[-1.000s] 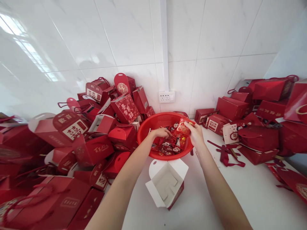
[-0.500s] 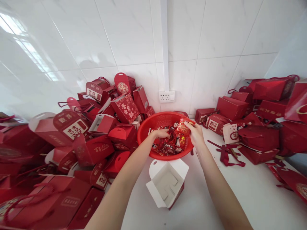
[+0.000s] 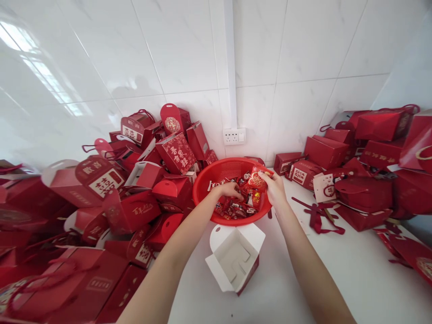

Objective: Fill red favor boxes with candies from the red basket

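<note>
A red plastic basket point(image 3: 199, 198) stands near the wall, with several wrapped candies point(image 3: 236, 210) inside. My left hand point(image 3: 231, 191) reaches down into it, fingers bent among the candies; whether they grip one is hidden. Over the basket's right rim, my right hand point(image 3: 275, 185) pinches a red candy packet point(image 3: 256, 179) with gold print between thumb and fingers. In front of the basket, between my forearms, an open gift box point(image 3: 234, 261) shows its white inside, flaps spread, nothing in it.
A big heap of red gift boxes point(image 3: 131, 209) covers the left side. More red boxes point(image 3: 327, 153) are piled at the right, beside loose dark red ribbons point(image 3: 317, 218) on the white table point(image 3: 286, 288). A wall socket point(image 3: 234, 136) sits behind the basket.
My left hand has shifted slightly among the candies, its fingers reaching a little further right. My right hand keeps the packet in almost the same place.
</note>
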The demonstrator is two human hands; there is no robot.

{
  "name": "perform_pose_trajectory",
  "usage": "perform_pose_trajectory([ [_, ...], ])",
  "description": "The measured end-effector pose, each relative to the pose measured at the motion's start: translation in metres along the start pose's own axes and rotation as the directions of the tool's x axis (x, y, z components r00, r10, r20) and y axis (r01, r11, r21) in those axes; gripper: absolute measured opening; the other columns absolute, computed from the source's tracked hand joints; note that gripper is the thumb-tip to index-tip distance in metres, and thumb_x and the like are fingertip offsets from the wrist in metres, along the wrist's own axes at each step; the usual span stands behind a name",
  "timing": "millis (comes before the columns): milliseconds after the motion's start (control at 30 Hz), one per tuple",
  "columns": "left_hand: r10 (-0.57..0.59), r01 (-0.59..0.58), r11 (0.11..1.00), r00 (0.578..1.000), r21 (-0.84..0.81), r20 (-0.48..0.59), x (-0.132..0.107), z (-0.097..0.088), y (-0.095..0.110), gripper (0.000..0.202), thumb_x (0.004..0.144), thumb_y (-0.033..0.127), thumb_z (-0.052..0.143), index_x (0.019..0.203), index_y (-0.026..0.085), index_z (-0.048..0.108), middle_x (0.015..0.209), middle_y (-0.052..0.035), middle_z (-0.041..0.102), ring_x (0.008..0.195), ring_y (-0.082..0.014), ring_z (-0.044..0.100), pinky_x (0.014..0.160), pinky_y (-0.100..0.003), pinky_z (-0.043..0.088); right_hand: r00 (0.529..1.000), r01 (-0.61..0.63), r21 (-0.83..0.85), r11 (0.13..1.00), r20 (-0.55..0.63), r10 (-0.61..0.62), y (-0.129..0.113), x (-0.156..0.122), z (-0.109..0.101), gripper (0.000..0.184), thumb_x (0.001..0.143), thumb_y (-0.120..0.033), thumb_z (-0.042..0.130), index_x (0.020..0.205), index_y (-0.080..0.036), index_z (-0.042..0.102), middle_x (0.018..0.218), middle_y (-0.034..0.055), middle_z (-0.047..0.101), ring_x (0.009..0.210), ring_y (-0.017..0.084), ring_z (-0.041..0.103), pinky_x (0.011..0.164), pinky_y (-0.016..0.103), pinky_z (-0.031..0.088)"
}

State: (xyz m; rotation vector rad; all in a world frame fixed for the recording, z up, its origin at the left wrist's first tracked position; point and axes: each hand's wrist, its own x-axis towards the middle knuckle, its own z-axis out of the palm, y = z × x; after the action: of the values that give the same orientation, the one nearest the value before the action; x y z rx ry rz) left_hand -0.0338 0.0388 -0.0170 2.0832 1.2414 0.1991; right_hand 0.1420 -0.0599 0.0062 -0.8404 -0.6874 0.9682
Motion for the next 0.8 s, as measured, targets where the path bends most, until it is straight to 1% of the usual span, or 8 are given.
perform_pose_trajectory([
  [67,-0.032,0.032,0.999,0.999,0.035,0.002,0.001,0.003,0.003,0.044,0.045,0.028,0.091,0.084,0.018,0.074,0.084,-0.0014,0.076,0.078,-0.023,0.07,0.062,-0.023,0.049,1.0,0.004,-0.003,1.0,-0.002,-0.004,0.0,0.0,0.0,0.026,0.054,-0.032,0.089,0.069,-0.02,0.072,0.067,-0.0019,0.075,0.065,0.018,0.068,0.068,0.031,0.054],
  [167,-0.056,0.057,0.997,0.998,0.051,-0.012,0.003,0.005,0.005,0.039,0.043,0.019,0.091,0.078,0.019,0.073,0.079,0.0002,0.075,0.076,-0.0213,0.069,0.061,-0.022,0.049,1.0,0.007,-0.01,1.0,-0.006,-0.007,0.001,0.001,0.0,0.026,0.055,-0.032,0.089,0.068,-0.02,0.071,0.065,-0.002,0.074,0.065,0.018,0.068,0.067,0.031,0.053],
  [233,-0.058,0.06,0.997,0.998,0.039,-0.037,0.004,0.003,0.005,0.034,0.047,0.017,0.09,0.078,0.019,0.073,0.076,0.0008,0.074,0.073,-0.0186,0.069,0.062,-0.022,0.05,1.0,0.009,-0.013,1.0,-0.004,-0.009,0.001,0.001,0.0,0.026,0.055,-0.033,0.089,0.068,-0.02,0.07,0.065,-0.0022,0.073,0.065,0.018,0.068,0.067,0.031,0.053],
  [367,-0.053,0.05,0.998,0.988,-0.028,-0.142,0.002,-0.009,0.002,0.025,0.068,0.023,0.084,0.088,0.015,0.073,0.083,-0.0029,0.074,0.072,-0.0153,0.067,0.068,-0.026,0.054,1.0,0.01,-0.013,1.0,0.006,-0.01,0.001,0.001,-0.001,0.027,0.056,-0.034,0.089,0.068,-0.02,0.07,0.064,-0.0024,0.073,0.065,0.018,0.068,0.068,0.032,0.053],
  [433,-0.055,0.04,0.996,0.976,-0.076,-0.209,-0.002,-0.017,0.001,0.026,0.067,0.019,0.083,0.091,0.014,0.073,0.084,-0.0046,0.074,0.072,-0.0159,0.068,0.068,-0.026,0.054,1.0,0.008,-0.01,1.0,0.009,-0.008,0.0,0.001,0.0,0.027,0.056,-0.035,0.089,0.07,-0.02,0.07,0.066,-0.0016,0.074,0.066,0.019,0.069,0.069,0.033,0.054],
  [533,-0.054,0.005,0.986,0.954,-0.164,-0.294,-0.007,-0.027,0.001,0.034,0.061,0.012,0.083,0.093,0.015,0.074,0.083,-0.0046,0.074,0.07,-0.0165,0.068,0.063,-0.023,0.052,1.0,0.003,-0.003,1.0,0.012,-0.003,-0.001,0.001,0.0,0.027,0.056,-0.035,0.088,0.071,-0.02,0.071,0.068,-0.0004,0.075,0.068,0.021,0.07,0.07,0.035,0.055],
  [667,-0.031,-0.073,0.954,0.941,-0.292,-0.336,-0.012,-0.031,0.006,0.036,0.065,0.014,0.079,0.1,0.012,0.072,0.08,-0.0042,0.072,0.064,-0.0149,0.065,0.059,-0.023,0.051,1.0,-0.003,0.008,1.0,0.014,0.002,-0.003,0.0,0.002,0.027,0.055,-0.034,0.088,0.071,-0.02,0.071,0.068,-0.0002,0.076,0.068,0.021,0.07,0.07,0.035,0.055],
  [800,0.008,-0.16,0.903,0.934,-0.399,-0.357,-0.013,-0.032,0.015,0.037,0.068,0.014,0.077,0.104,0.01,0.07,0.078,-0.0044,0.071,0.064,-0.0141,0.065,0.061,-0.024,0.051,1.0,-0.01,0.019,1.0,0.012,0.01,-0.006,-0.002,0.003,0.027,0.054,-0.034,0.089,0.07,-0.02,0.072,0.068,-0.0005,0.076,0.066,0.02,0.069,0.068,0.033,0.055],
])
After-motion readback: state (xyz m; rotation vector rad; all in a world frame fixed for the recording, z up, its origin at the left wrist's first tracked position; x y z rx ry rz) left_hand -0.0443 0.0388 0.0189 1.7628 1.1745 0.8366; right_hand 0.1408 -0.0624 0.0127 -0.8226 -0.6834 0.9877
